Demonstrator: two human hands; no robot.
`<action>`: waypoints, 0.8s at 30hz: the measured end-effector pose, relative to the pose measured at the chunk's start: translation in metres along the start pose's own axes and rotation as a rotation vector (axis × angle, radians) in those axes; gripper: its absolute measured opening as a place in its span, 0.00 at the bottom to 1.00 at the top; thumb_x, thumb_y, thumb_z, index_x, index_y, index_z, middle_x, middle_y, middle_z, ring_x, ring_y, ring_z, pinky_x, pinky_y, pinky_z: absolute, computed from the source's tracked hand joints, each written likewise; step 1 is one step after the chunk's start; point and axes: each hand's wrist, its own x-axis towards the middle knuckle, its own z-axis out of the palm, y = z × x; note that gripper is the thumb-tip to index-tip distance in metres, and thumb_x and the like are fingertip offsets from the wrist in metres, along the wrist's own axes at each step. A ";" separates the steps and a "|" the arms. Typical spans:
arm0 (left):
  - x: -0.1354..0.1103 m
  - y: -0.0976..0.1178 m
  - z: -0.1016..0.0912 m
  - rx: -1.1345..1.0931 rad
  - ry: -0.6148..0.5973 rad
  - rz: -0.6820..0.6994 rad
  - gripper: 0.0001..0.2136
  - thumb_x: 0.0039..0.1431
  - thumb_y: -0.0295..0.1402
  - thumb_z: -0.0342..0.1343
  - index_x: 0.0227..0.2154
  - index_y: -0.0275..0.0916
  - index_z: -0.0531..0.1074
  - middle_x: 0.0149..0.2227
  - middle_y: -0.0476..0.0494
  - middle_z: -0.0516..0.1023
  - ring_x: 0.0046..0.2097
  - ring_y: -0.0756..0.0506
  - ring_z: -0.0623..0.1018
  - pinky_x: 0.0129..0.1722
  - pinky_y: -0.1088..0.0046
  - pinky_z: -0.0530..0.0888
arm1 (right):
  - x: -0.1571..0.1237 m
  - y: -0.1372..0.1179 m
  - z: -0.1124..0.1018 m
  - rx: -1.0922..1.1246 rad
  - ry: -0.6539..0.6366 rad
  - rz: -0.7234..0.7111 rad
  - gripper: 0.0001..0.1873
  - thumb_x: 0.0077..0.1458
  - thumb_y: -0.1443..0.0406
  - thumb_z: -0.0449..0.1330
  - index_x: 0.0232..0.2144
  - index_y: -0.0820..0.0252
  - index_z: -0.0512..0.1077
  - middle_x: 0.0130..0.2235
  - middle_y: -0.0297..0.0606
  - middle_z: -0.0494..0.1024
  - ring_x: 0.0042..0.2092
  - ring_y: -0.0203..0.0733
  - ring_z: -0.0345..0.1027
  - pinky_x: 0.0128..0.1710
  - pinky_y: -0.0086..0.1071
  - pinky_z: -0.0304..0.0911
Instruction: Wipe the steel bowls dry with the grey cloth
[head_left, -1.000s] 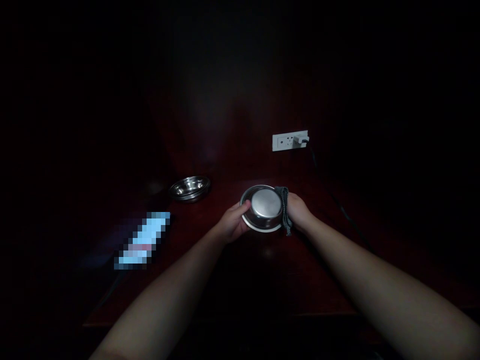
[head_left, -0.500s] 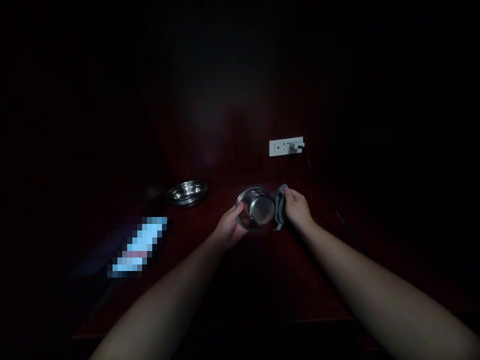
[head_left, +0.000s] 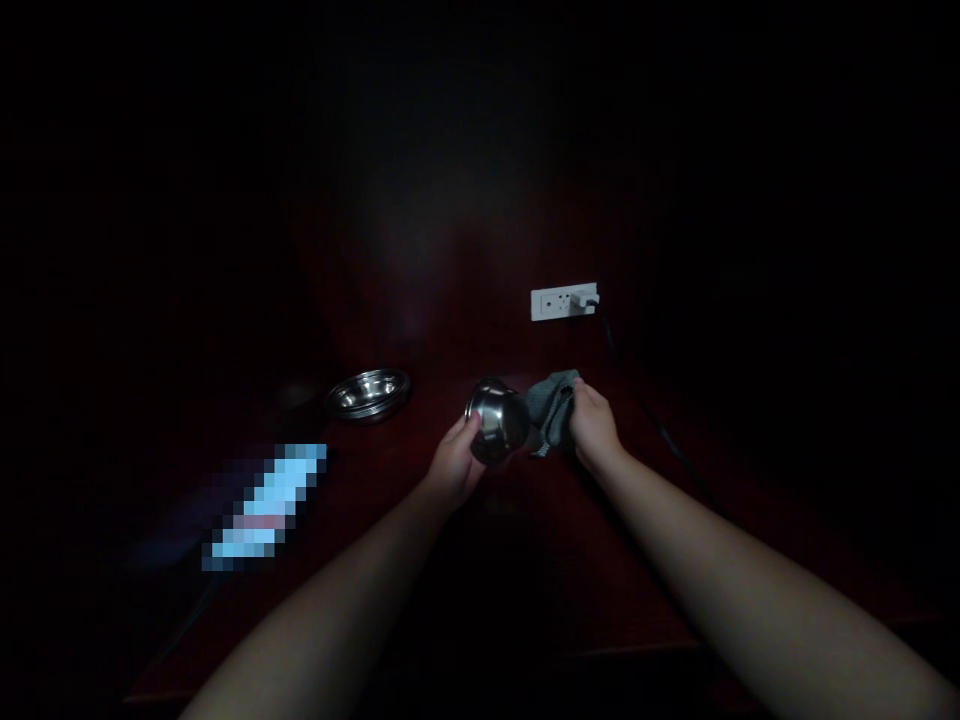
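Observation:
A shiny steel bowl [head_left: 498, 424] is tilted on its side above the dark red table, its outer wall and base turned to the right. My left hand [head_left: 454, 462] grips it by the rim, thumb on the outside. Close by on the right, my right hand [head_left: 596, 425] pinches a grey-green cloth [head_left: 553, 408], which hangs spread out beside the bowl's base. Whether the cloth touches the bowl I cannot tell.
Stacked steel bowls [head_left: 369, 393] stand at the back left of the table [head_left: 525, 590]. A lit, pixelated screen [head_left: 266, 508] lies left of my left forearm. On the back wall is a white socket [head_left: 564, 301] with a plug and a dark cable [head_left: 675, 450].
The bowl has turned in my left hand, showing more of its side wall. The cloth, folded narrow before, is now spread wider in my right hand. The view has shifted slightly.

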 end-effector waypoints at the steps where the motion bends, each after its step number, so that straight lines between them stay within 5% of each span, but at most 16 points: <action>1: -0.001 0.000 0.001 0.002 0.005 0.006 0.14 0.57 0.32 0.54 0.45 0.33 0.69 0.41 0.37 0.78 0.42 0.42 0.78 0.51 0.55 0.68 | 0.000 0.001 0.000 0.017 -0.002 0.025 0.25 0.46 0.44 0.55 0.28 0.60 0.73 0.29 0.36 0.77 0.33 0.41 0.69 0.36 0.33 0.62; 11: -0.004 -0.004 -0.004 0.127 -0.078 0.009 0.15 0.50 0.32 0.60 0.41 0.35 0.72 0.37 0.42 0.78 0.37 0.46 0.77 0.43 0.64 0.72 | 0.001 0.006 0.002 0.184 -0.061 0.135 0.23 0.46 0.47 0.58 0.34 0.59 0.72 0.34 0.36 0.79 0.38 0.42 0.72 0.41 0.35 0.64; 19: -0.008 -0.007 0.000 0.113 -0.131 -0.046 0.16 0.51 0.33 0.60 0.43 0.36 0.71 0.41 0.41 0.77 0.42 0.44 0.76 0.49 0.62 0.69 | -0.020 -0.010 0.008 0.089 -0.384 0.101 0.19 0.47 0.49 0.59 0.34 0.56 0.75 0.35 0.35 0.79 0.38 0.44 0.71 0.44 0.37 0.64; 24: -0.009 -0.007 0.000 0.123 -0.151 -0.052 0.16 0.51 0.34 0.60 0.44 0.35 0.70 0.42 0.39 0.77 0.45 0.42 0.76 0.52 0.59 0.68 | -0.026 -0.017 0.007 -0.093 -0.525 -0.057 0.23 0.50 0.49 0.57 0.41 0.57 0.74 0.43 0.37 0.78 0.46 0.46 0.70 0.51 0.41 0.60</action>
